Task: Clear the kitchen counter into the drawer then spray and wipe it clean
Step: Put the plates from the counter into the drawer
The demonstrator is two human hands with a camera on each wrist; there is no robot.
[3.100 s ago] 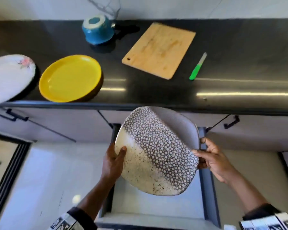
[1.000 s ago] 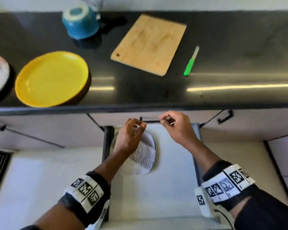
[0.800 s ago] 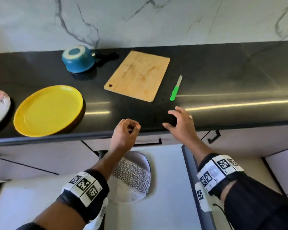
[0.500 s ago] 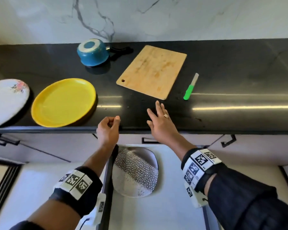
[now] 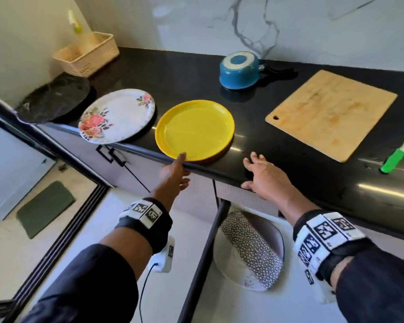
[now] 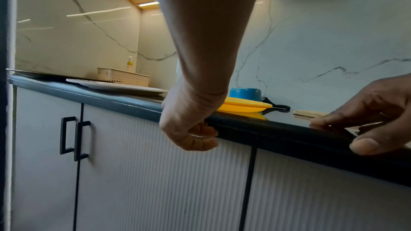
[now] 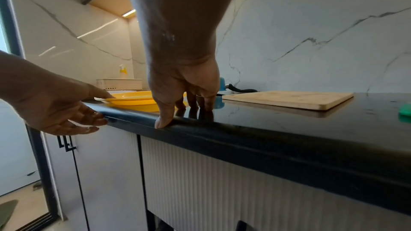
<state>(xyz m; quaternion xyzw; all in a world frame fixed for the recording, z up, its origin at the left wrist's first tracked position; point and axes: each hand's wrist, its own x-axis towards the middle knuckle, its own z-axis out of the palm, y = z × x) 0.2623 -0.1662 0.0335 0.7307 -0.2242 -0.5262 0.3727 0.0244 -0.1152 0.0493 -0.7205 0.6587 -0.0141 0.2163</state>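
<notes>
A yellow plate lies on the black counter near its front edge. My left hand reaches up to it: one straight finger touches the plate's near rim while the other fingers hang below the counter edge. My right hand rests open on the counter to the right of the plate, fingers flat on top and thumb on the front edge. A speckled plate lies in the open drawer below. Neither hand holds anything.
On the counter stand a floral plate, a dark round board, a cream basket, a blue pot, a wooden cutting board and a green-handled knife. A spray bottle stands behind the basket.
The speckled plate was laid in the drawer and let go. Both hands rose to the counter; the left uncurled and reached left to the yellow plate, the right settled on the edge.
</notes>
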